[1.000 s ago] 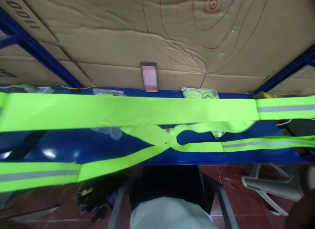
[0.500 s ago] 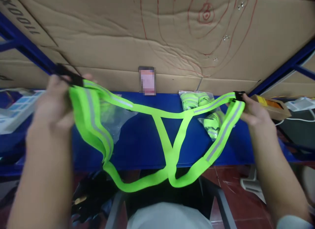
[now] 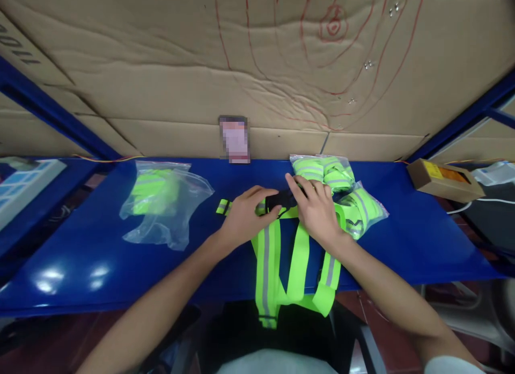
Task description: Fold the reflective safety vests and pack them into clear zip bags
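A neon-yellow reflective harness (image 3: 265, 272) with grey stripes lies partly on the blue table, its lower loops hanging over the front edge. At its top is a black buckle (image 3: 280, 201). My left hand (image 3: 246, 215) pinches the buckle's left side between thumb and fingers. From the right, my right hand (image 3: 319, 213) closes on the buckle's other end, its fingers covering part of it. Whether the two halves are joined cannot be made out. A short strap end (image 3: 222, 206) sticks out left of my left hand.
Clear bags of folded yellow straps (image 3: 340, 173) lie just behind and beside my right hand. An opened-out plastic bag (image 3: 167, 213) with yellow straps rests on the left. A cardboard box (image 3: 444, 183) stands at right; a cardboard wall (image 3: 169, 95) backs the blue table (image 3: 100, 256).
Both hands have come inward from wide apart to meet at the buckle. The harness, earlier stretched out in the air, has been lowered and now hangs bunched at the table's front edge.
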Demonstrator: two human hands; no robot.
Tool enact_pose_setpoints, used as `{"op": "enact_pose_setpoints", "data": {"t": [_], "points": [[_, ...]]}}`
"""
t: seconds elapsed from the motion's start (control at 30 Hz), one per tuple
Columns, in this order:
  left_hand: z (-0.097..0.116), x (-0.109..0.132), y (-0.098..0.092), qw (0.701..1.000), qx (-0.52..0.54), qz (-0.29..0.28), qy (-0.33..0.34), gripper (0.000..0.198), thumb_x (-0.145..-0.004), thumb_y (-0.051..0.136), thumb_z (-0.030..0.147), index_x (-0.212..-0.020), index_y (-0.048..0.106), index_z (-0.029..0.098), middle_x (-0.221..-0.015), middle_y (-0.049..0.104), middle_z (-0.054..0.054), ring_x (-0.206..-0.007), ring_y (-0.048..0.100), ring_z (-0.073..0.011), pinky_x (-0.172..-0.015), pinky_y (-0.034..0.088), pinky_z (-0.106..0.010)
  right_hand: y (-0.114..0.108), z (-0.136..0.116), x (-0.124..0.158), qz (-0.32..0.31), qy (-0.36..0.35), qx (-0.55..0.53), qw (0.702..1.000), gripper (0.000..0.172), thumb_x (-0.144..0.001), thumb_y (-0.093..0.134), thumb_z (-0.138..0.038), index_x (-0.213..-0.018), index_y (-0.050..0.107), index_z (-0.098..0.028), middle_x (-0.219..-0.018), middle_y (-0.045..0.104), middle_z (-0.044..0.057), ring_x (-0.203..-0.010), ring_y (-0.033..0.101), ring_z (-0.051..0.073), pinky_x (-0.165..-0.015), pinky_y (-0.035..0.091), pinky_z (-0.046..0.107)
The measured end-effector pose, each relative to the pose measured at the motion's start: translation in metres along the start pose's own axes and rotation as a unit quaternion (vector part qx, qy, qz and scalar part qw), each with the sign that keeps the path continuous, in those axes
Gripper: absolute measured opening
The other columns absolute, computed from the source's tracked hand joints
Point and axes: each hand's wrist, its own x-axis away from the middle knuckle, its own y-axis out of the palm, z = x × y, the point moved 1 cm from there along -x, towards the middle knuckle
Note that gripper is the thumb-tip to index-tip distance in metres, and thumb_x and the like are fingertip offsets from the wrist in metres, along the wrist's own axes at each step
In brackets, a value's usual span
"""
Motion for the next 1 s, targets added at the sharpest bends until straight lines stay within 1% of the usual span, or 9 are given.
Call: {"op": "enact_pose_setpoints", "data": {"t": [0.2,0.33,0.5,0.63,0.7,0.77,0.87,0.93,1.0], "points": [[0.003,0.004,-0.002,0.999,0.014,0.015,-0.025,0.023,-0.092,0.067,0.029,-0.114,0.070,0.021,-0.105,0.074,-0.006,-0.098,0.072,-0.0205,-0.089,0.058,-0.034,0.004,-0.001,0.003,0.016,0.028,0.009,0.999,0.074,-0.096,0.035,-0.005,-0.167,0.022,-0.021,-0.146,0.056,0.017,-0.116,0.051,0.035,-0.090,0.044,0.049],[0.006,0.007,-0.002,0.998,0.014,0.033,-0.044,0.022,-0.092,0.067,0.029,-0.112,0.070,0.021,-0.104,0.075,-0.006,-0.097,0.072,-0.0199,-0.088,0.059,-0.034,0.005,-0.002,0.003,0.012,0.052,0.006,0.999,0.072,-0.095,0.034,-0.004,-0.166,0.028,-0.018,-0.148,0.054,0.018,-0.117,0.050,0.036,-0.091,0.044,0.051],[0.005,0.011,0.002,0.999,-0.015,0.042,-0.021,0.022,-0.092,0.067,0.029,-0.112,0.072,0.019,-0.105,0.075,-0.007,-0.098,0.072,-0.0210,-0.089,0.059,-0.034,0.008,-0.015,0.006,0.001,0.034,0.027,0.999,0.069,-0.097,0.030,-0.003,-0.165,0.030,-0.012,-0.151,0.052,0.019,-0.119,0.049,0.035,-0.092,0.046,0.050],[0.001,0.013,0.006,0.999,-0.018,0.027,-0.017,0.024,-0.091,0.067,0.026,-0.113,0.072,0.017,-0.107,0.075,-0.009,-0.097,0.072,-0.0228,-0.089,0.058,-0.036,0.015,-0.023,0.010,-0.010,0.020,-0.017,1.000,0.072,-0.097,0.032,-0.005,-0.167,0.024,-0.018,-0.156,0.047,0.019,-0.124,0.046,0.038,-0.097,0.047,0.056],[-0.002,0.011,0.004,0.999,0.003,0.010,-0.031,0.024,-0.091,0.068,0.026,-0.112,0.072,0.017,-0.105,0.075,-0.008,-0.096,0.072,-0.0224,-0.088,0.057,-0.035,0.015,-0.018,0.010,-0.019,-0.004,-0.081,0.997,0.072,-0.098,0.037,-0.008,-0.167,0.020,-0.018,-0.156,0.044,0.020,-0.130,0.043,0.038,-0.105,0.045,0.059],[-0.006,0.008,0.000,0.997,0.045,-0.028,-0.055,0.024,-0.090,0.071,0.029,-0.111,0.072,0.019,-0.106,0.076,-0.006,-0.096,0.072,-0.0215,-0.087,0.056,-0.033,0.012,-0.008,0.009,-0.048,-0.042,-0.185,0.981,0.076,-0.100,0.049,-0.020,-0.168,0.014,-0.019,-0.157,0.041,0.019,-0.138,0.039,0.037,-0.114,0.040,0.059],[-0.008,0.004,-0.005,0.983,0.120,-0.108,-0.088,0.029,-0.087,0.075,0.036,-0.113,0.072,0.023,-0.110,0.077,-0.002,-0.101,0.072,-0.0209,-0.091,0.054,-0.031,0.005,0.004,0.009,-0.134,-0.083,-0.337,0.928,0.088,-0.098,0.062,-0.042,-0.167,0.010,-0.028,-0.155,0.040,0.015,-0.144,0.038,0.034,-0.120,0.037,0.056],[-0.009,0.004,-0.004,0.976,0.152,-0.123,-0.097,0.027,-0.088,0.073,0.036,-0.112,0.072,0.023,-0.111,0.077,-0.001,-0.103,0.072,-0.0210,-0.091,0.052,-0.031,0.002,0.002,0.009,-0.158,-0.084,-0.395,0.901,0.082,-0.101,0.058,-0.043,-0.166,0.010,-0.031,-0.153,0.038,0.015,-0.146,0.038,0.031,-0.121,0.037,0.055],[-0.008,0.005,0.000,0.973,0.166,-0.120,-0.104,0.022,-0.089,0.070,0.034,-0.107,0.073,0.021,-0.105,0.078,-0.001,-0.098,0.071,-0.0207,-0.087,0.052,-0.030,0.001,-0.006,0.011,-0.144,-0.076,-0.437,0.885,0.074,-0.105,0.049,-0.037,-0.166,0.009,-0.030,-0.153,0.035,0.016,-0.150,0.034,0.029,-0.123,0.035,0.053]]}}
